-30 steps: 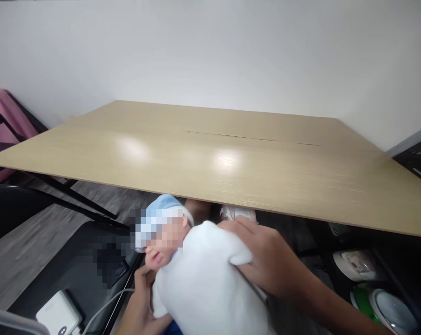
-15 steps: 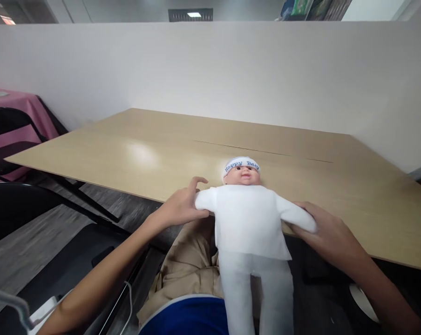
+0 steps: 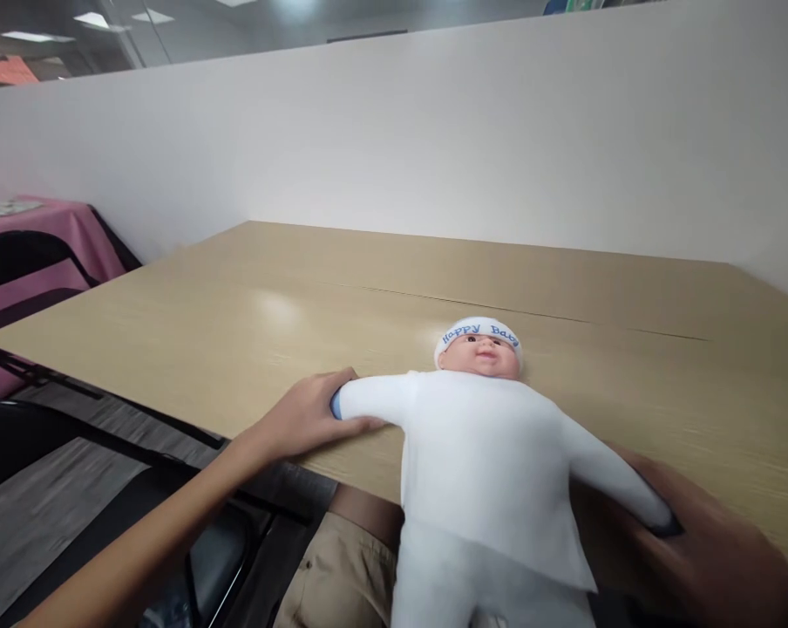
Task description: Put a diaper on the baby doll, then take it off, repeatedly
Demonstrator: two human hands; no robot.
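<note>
A baby doll (image 3: 482, 462) in a white top and white trousers faces me at the table's near edge. Its white cap carries blue lettering that reads "Happy Baby". My left hand (image 3: 309, 410) is closed around the end of the doll's arm on the left, where a bit of blue shows at the cuff. On the other side my right hand (image 3: 701, 532), somewhat blurred, grips the end of the opposite sleeve. Both doll arms are stretched outward. The lower legs fall outside the picture.
The wooden table (image 3: 224, 305) spreads out ahead, with a thin seam across it. Behind it stands a white partition (image 3: 433, 148). Black folding chairs (image 3: 28, 262) and a table with a pink cloth (image 3: 73, 227) are at the left.
The doll and both hands now appear larger and further over the table. My left fingers have closed more around its arm, and its arms are spread wider. The camera view has tilted.
</note>
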